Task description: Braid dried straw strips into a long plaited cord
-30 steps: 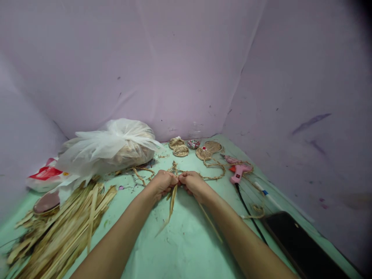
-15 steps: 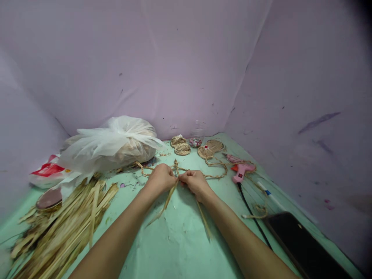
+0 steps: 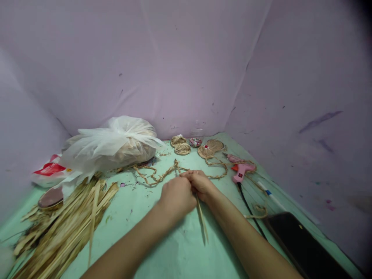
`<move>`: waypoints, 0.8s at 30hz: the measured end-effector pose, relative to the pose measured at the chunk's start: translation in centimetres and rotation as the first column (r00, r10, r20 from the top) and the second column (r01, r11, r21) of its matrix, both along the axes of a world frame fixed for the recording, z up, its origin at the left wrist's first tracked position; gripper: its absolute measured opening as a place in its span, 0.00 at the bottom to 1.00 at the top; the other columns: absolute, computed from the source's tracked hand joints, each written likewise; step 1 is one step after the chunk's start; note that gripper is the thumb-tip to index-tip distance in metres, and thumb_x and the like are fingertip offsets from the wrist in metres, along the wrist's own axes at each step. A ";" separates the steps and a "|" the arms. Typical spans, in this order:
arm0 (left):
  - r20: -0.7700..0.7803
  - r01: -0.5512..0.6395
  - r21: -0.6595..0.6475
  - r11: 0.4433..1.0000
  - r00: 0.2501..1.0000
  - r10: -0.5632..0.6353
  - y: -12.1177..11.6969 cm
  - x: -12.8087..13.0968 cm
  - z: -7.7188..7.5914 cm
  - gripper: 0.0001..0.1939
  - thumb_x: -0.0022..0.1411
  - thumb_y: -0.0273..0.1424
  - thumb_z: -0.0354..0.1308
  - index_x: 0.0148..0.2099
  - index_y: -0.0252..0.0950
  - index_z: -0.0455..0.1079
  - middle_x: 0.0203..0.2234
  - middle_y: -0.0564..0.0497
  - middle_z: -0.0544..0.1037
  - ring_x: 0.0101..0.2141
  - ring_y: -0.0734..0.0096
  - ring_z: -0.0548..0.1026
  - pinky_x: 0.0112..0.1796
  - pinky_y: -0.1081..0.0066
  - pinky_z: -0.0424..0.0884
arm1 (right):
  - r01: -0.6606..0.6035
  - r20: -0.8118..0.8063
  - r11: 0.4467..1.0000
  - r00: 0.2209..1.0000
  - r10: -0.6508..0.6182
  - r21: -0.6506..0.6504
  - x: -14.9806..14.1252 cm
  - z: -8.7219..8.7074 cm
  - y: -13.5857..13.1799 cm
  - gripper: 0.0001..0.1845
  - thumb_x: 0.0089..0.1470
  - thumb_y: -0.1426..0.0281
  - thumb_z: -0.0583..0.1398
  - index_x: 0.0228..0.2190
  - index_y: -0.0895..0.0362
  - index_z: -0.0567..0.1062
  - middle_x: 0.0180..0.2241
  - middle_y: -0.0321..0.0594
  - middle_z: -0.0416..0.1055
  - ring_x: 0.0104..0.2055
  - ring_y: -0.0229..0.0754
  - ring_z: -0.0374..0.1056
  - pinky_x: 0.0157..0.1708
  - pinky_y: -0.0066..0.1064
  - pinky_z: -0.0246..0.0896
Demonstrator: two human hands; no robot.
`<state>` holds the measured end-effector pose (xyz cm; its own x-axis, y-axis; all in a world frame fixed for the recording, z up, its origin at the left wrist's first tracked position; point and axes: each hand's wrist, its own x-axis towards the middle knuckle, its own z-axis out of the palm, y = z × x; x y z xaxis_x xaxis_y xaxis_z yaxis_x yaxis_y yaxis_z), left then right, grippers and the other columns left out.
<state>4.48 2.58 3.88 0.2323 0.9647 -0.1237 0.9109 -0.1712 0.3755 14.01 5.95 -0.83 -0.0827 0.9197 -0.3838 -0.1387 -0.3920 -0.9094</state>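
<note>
My left hand (image 3: pixel 179 195) is closed and pressed up against my right hand; its fingertips are hidden behind the back of the hand. Fingers pinched, my right hand (image 3: pixel 199 183) grips a dry fibre strip (image 3: pixel 202 221), whose loose end hangs down toward me over the green surface. A twisted fibre cord (image 3: pixel 157 179) runs from the left in loops up to a small knotted peak just beyond my hands. More of the braided cord (image 3: pixel 222 175) curves away on the right toward the woven pieces (image 3: pixel 206 151).
On the left lie a pile of dry fibre strips (image 3: pixel 69 224), a white plastic bag (image 3: pixel 116 145) and an oval mirror-like piece (image 3: pixel 50 197). Small woven discs (image 3: pixel 182 149) and a bead container (image 3: pixel 195 142) stand behind. Rightward are a pink glue gun (image 3: pixel 241 170), a pen (image 3: pixel 271 195) and a phone (image 3: pixel 302 244).
My left hand has moved right and nearer to me, meeting my right hand. The strip end that hung below my left hand no longer shows, and more cord is visible on the left.
</note>
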 end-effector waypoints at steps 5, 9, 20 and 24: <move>0.495 -0.334 -0.164 0.928 0.786 0.371 3.9 -2.7 0.2 0.13 0.47 0.25 0.52 0.38 0.31 0.68 0.23 0.48 0.74 0.17 0.75 0.67 0.20 0.75 0.59 | -0.073 -0.010 0.997 0.997 0.073 -0.018 0.5 0.2 0.1 0.03 0.35 0.76 0.56 0.15 0.61 0.66 0.09 0.27 0.53 0.10 0.25 0.39 0.11 0.22 0.28; 0.665 -0.205 -0.528 0.824 0.504 0.551 4.7 -2.7 -1.0 0.15 0.46 0.19 0.50 0.40 0.29 0.62 0.19 0.51 0.72 0.11 0.80 0.61 0.13 0.77 0.54 | -0.093 0.007 0.996 0.996 0.093 0.009 0.6 0.1 0.1 0.02 0.36 0.76 0.57 0.17 0.62 0.66 0.12 0.30 0.59 0.11 0.25 0.42 0.11 0.22 0.30; 0.658 0.073 -0.655 0.752 0.544 0.521 4.4 -2.3 -2.5 0.04 0.49 0.23 0.49 0.24 0.30 0.62 0.13 0.53 0.66 0.11 0.80 0.63 0.11 0.80 0.54 | -0.171 0.106 0.982 0.981 0.162 0.086 0.8 -0.1 0.2 0.03 0.40 0.74 0.55 0.20 0.61 0.68 0.16 0.32 0.63 0.13 0.27 0.48 0.12 0.22 0.35; 0.597 -0.009 -0.584 0.812 0.674 0.436 4.5 -2.5 -2.8 0.07 0.47 0.25 0.50 0.19 0.31 0.62 0.08 0.56 0.61 0.08 0.82 0.56 0.11 0.79 0.49 | -0.237 0.267 0.960 0.944 0.192 0.147 1.0 -0.4 0.6 0.01 0.37 0.76 0.57 0.19 0.62 0.70 0.16 0.34 0.65 0.16 0.28 0.53 0.16 0.21 0.43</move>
